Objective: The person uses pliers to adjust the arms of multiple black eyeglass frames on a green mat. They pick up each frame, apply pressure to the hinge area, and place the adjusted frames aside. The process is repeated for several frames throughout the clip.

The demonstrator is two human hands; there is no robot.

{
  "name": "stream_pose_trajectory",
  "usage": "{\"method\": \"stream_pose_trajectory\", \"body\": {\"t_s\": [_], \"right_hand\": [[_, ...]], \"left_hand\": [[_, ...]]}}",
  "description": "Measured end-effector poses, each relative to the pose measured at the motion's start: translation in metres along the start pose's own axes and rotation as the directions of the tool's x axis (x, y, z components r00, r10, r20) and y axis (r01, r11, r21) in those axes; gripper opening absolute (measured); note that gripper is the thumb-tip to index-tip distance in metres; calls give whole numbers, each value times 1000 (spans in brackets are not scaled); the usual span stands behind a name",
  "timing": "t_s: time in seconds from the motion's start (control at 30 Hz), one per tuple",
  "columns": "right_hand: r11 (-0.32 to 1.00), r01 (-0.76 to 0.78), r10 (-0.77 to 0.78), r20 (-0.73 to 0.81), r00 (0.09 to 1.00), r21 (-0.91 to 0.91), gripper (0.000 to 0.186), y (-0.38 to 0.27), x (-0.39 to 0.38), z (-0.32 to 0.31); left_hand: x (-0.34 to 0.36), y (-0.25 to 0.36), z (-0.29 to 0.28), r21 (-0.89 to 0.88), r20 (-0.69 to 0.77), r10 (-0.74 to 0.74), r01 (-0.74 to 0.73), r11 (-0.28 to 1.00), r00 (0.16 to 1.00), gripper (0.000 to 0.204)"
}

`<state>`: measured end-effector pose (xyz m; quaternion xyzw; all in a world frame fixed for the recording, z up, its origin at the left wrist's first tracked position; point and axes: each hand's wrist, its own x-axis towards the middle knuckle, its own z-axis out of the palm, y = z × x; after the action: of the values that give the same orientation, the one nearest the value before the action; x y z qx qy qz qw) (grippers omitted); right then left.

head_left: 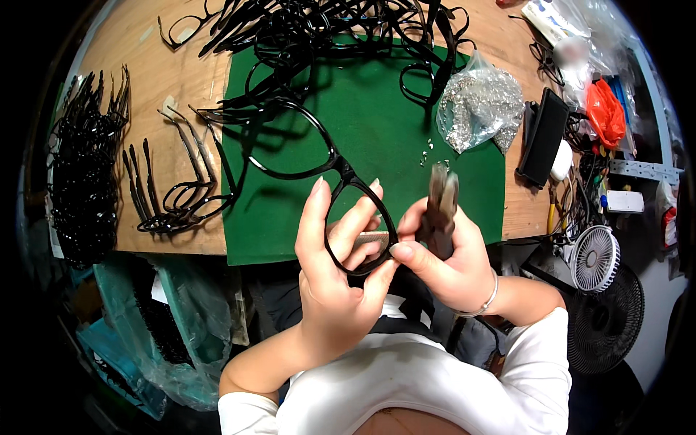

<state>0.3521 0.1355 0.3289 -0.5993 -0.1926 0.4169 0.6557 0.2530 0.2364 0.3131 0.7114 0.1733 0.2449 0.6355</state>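
Note:
My left hand (326, 283) holds a black eyeglass frame (346, 174) by the nearer rim, fingers wrapped around it and thumb at its lower edge; its far rim extends up and left over the green mat (370, 109). My right hand (460, 264) is closed on dark metal pliers (442, 203) pointing up, while its thumb touches the frame's right corner beside my left thumb. Small silver pieces (428, 154) lie on the mat beyond the pliers, near a clear bag (471, 109) full of them.
Black frames are piled along the back (326, 29) and left side (87, 167) of the wooden bench (159, 58). On the right are a black case (544, 138), an orange bag (605, 109), cables and two fans (594, 257). Plastic-lined teal crates (145, 326) stand below at left.

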Motion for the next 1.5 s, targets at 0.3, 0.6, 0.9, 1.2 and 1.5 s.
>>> {"method": "stream_pose_trajectory", "body": {"t_s": [0.3,0.6,0.9,1.2,1.5], "right_hand": [[989,64,-60,32,998,-135,16,1,1,1],[933,-347,331,158,930,92,22,-19,7,-5],[882,303,-305,52,951,-360,15,2,5,1],[947,-311,305,80,949,80,20,-16,9,-2],[963,-270,268,141,953,1,19,-27,10,-3]], "left_hand": [[1,1,6,149,-94,123,-108,983,988,84],[5,9,-5,-234,115,-189,211,949,975,84],[4,8,1,205,-23,62,-56,977,998,86],[4,7,0,66,3,0,0,998,1000,85],[5,11,-2,-295,22,-182,181,938,983,87]]}}
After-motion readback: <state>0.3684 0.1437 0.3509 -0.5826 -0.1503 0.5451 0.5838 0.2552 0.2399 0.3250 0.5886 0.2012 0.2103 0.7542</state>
